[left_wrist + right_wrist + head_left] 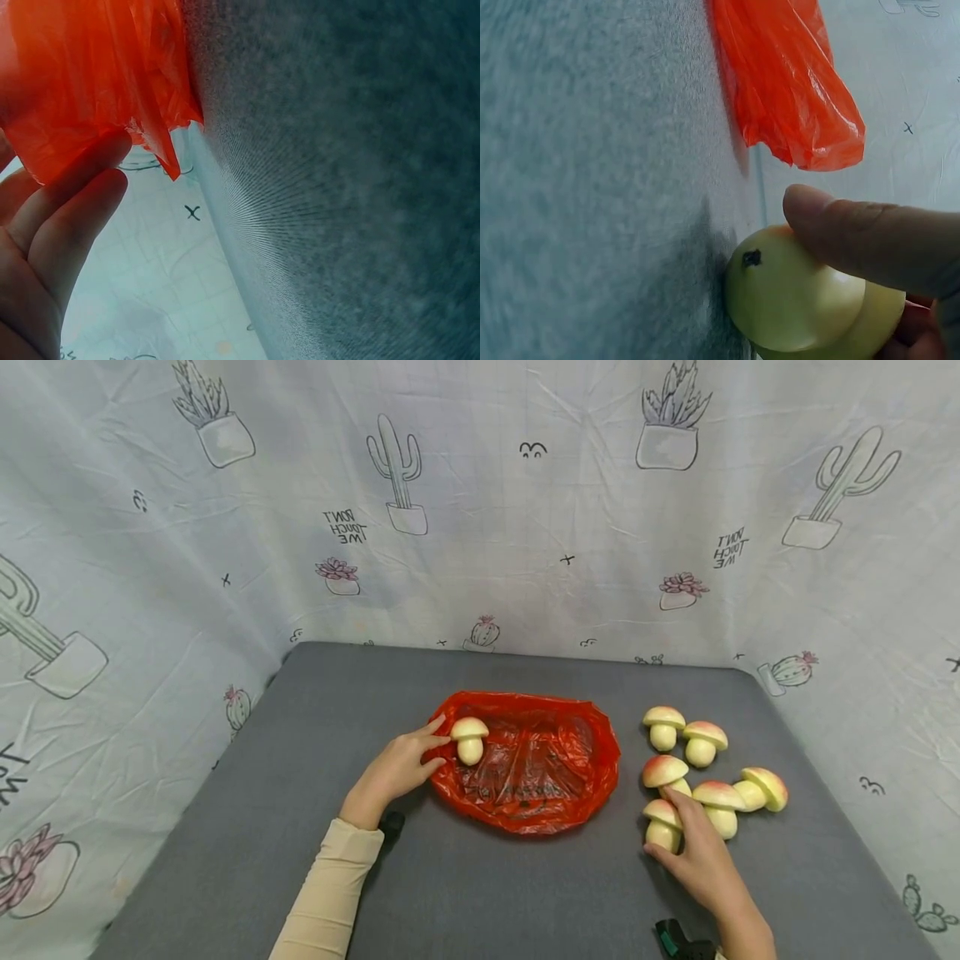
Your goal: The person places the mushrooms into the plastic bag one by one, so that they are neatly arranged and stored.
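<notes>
A red plastic bag lies spread on the grey table with its rim around a hollow, and one toy mushroom rests inside at its left. My left hand touches the bag's left rim, fingers fairly straight; in the left wrist view the fingers lie against the red plastic. At the right, my right hand has thumb and fingers around the nearest mushroom, whose pale stem end shows in the right wrist view below the thumb.
Several more red-and-yellow mushrooms stand or lie behind and beside my right hand, among them one at the back and a tilted one at the right. A white patterned cloth hangs behind the grey table.
</notes>
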The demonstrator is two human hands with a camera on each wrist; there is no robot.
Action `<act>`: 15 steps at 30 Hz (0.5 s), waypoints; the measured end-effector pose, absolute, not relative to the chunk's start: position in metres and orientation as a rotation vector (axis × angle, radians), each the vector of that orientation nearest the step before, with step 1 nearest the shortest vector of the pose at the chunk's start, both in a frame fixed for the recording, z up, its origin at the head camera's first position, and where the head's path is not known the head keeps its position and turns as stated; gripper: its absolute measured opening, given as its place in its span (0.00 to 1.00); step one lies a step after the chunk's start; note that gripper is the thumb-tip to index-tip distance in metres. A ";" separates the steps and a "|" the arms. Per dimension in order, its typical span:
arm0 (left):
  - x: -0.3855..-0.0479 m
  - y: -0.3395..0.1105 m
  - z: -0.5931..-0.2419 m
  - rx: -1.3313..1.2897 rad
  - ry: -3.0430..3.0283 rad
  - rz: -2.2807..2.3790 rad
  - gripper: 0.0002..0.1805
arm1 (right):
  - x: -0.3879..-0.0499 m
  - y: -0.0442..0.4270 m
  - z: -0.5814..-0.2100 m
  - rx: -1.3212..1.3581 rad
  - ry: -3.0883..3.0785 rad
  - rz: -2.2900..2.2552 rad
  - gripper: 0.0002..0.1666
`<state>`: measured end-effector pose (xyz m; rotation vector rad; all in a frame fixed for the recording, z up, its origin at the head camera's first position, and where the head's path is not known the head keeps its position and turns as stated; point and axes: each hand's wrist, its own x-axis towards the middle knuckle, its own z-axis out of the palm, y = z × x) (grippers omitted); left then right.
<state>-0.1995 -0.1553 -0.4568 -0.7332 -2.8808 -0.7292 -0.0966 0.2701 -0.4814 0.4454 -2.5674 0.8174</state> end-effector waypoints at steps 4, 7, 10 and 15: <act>-0.200 -0.155 -0.456 -0.731 -2.883 -0.725 0.21 | -0.096 0.273 -0.484 0.441 -2.563 0.813 0.50; -0.200 -0.155 -0.457 -0.732 -2.877 -0.721 0.21 | -0.096 0.274 -0.485 0.426 -2.571 0.807 0.49; -0.200 -0.156 -0.457 -0.733 -2.879 -0.720 0.21 | -0.096 0.276 -0.486 0.418 -2.585 0.808 0.49; -0.200 -0.156 -0.457 -0.744 -2.892 -0.711 0.22 | -0.094 0.279 -0.487 0.438 -2.594 0.798 0.51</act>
